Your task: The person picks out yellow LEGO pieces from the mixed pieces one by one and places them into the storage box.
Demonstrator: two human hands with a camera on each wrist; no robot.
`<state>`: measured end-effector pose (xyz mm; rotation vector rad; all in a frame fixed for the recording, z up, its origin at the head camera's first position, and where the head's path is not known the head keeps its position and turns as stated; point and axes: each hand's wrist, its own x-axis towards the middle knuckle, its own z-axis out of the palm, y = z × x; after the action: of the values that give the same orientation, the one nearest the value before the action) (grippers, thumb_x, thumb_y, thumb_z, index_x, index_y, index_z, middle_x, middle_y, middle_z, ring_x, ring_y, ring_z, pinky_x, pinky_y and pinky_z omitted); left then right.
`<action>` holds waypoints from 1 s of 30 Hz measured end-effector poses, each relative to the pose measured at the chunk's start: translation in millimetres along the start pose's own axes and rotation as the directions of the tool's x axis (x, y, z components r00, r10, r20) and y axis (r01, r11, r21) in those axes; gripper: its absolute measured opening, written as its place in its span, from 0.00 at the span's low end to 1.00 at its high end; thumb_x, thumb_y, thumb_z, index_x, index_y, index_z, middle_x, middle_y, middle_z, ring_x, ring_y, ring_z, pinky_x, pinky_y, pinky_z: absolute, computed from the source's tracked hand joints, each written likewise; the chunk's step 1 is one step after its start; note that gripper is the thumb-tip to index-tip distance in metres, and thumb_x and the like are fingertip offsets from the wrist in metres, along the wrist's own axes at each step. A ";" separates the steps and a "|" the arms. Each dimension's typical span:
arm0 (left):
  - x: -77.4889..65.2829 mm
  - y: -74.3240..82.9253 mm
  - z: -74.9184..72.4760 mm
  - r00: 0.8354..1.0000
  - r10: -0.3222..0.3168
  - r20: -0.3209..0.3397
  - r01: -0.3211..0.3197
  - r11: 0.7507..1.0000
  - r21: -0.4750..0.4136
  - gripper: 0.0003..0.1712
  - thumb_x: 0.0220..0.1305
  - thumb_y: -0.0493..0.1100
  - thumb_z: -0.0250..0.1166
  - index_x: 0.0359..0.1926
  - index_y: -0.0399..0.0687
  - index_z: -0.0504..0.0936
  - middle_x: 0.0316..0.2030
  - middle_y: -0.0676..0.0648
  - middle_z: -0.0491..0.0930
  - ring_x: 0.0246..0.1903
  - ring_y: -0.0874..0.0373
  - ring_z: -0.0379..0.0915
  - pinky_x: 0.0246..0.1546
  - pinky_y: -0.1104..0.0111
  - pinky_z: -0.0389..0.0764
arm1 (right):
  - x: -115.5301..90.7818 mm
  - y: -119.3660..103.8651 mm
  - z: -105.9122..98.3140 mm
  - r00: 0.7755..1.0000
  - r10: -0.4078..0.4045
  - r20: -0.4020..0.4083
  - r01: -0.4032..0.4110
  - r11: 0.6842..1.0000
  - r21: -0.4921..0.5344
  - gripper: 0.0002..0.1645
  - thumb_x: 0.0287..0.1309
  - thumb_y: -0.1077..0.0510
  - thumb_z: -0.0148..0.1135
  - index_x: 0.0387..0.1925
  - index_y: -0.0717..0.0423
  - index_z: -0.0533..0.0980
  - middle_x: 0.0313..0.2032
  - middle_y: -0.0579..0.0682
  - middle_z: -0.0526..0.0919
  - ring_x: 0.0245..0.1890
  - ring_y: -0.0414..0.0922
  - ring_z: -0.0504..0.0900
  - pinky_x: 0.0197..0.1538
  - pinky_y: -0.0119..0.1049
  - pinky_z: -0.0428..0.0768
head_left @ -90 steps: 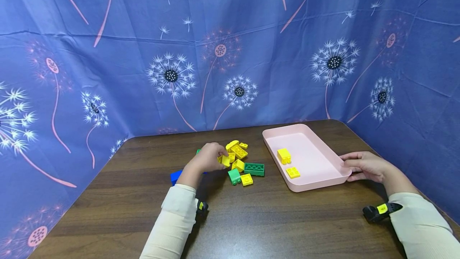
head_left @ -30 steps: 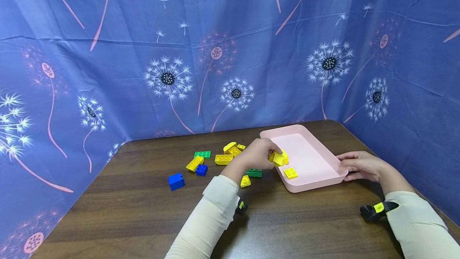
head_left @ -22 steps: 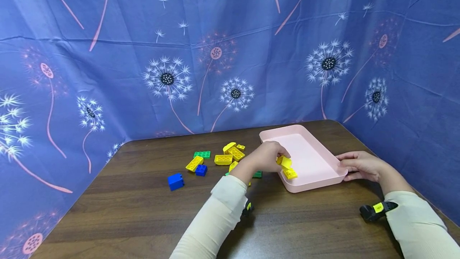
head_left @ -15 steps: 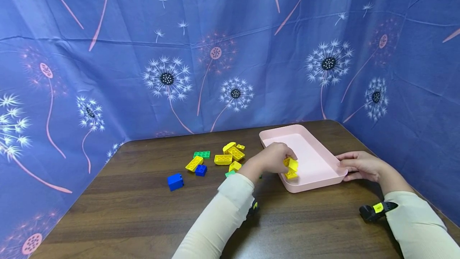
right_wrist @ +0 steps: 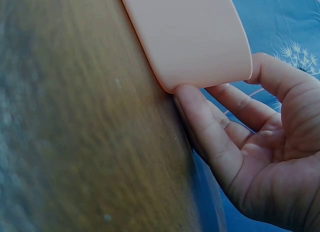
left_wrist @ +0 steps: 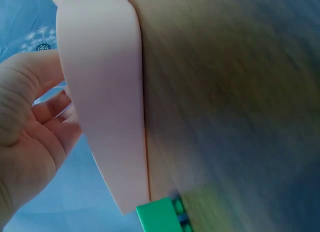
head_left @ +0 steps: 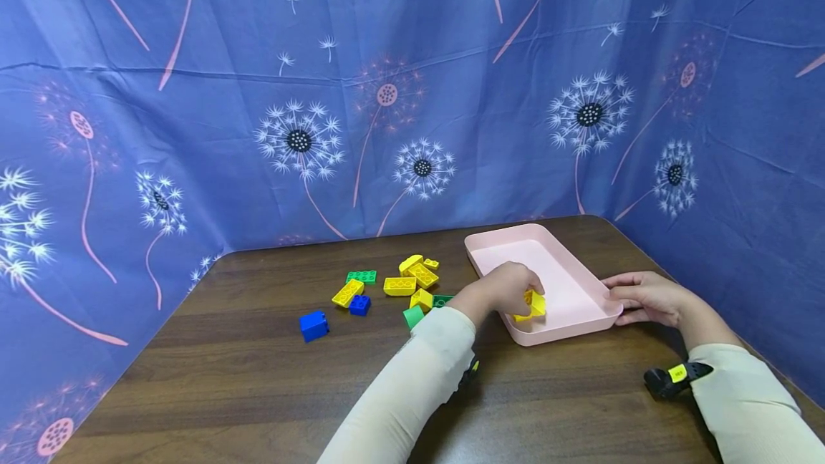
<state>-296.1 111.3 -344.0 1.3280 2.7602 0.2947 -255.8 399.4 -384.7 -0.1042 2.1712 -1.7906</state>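
Observation:
My left hand [head_left: 509, 288] reaches over the near-left wall of the pink tray [head_left: 567, 274], its fingers pinching a yellow toy brick [head_left: 537, 304] low inside it. Other yellow bricks in the tray are mostly hidden behind that hand. In the left wrist view the tray's wall hides the fingertips and the brick. At the tray's near-right corner my right hand [head_left: 651, 297] holds on from outside. The right wrist view shows its thumb [right_wrist: 197, 114] against the bottom of the corner and a finger at the rim.
Left of the tray lie several loose bricks: yellow ones such as a long brick [head_left: 400, 286], a blue block [head_left: 314, 326], a small blue brick [head_left: 359, 305], a flat green brick [head_left: 362, 276] and a green rounded brick [head_left: 413, 316]. A blue patterned cloth [head_left: 412, 92] hangs behind the table.
My left hand has carried a yellow brick from the pile rightward into the tray, then lower and toward its near end. The right hand stays at the tray's corner.

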 end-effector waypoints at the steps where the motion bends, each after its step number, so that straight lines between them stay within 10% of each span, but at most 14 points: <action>1: 0.9 1.5 0.3 1.000 0.001 0.002 -0.001 1.000 0.004 0.19 0.51 0.40 0.74 0.47 0.53 0.87 0.38 0.60 0.83 0.35 0.68 0.69 0.37 0.84 0.68 | 0.4 -0.2 0.1 1.000 0.000 -0.002 0.000 1.000 -0.001 0.24 0.62 0.64 0.58 0.57 0.75 0.70 0.41 0.50 0.82 0.36 0.48 0.84 0.39 0.47 0.84; 30: 1.9 19.7 5.4 0.998 -0.023 0.062 0.024 1.000 -0.018 0.20 0.52 0.42 0.75 0.48 0.58 0.86 0.42 0.62 0.82 0.41 0.70 0.71 0.49 0.82 0.70 | 2.2 0.8 2.1 0.999 0.017 -0.041 -0.019 0.999 -0.043 0.32 0.61 0.63 0.59 0.61 0.79 0.62 0.42 0.51 0.82 0.36 0.48 0.84 0.40 0.47 0.84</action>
<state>-281.4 125.5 -345.3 1.2765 2.7134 0.2723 -257.1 397.0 -386.2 -0.0590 2.2321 -1.7512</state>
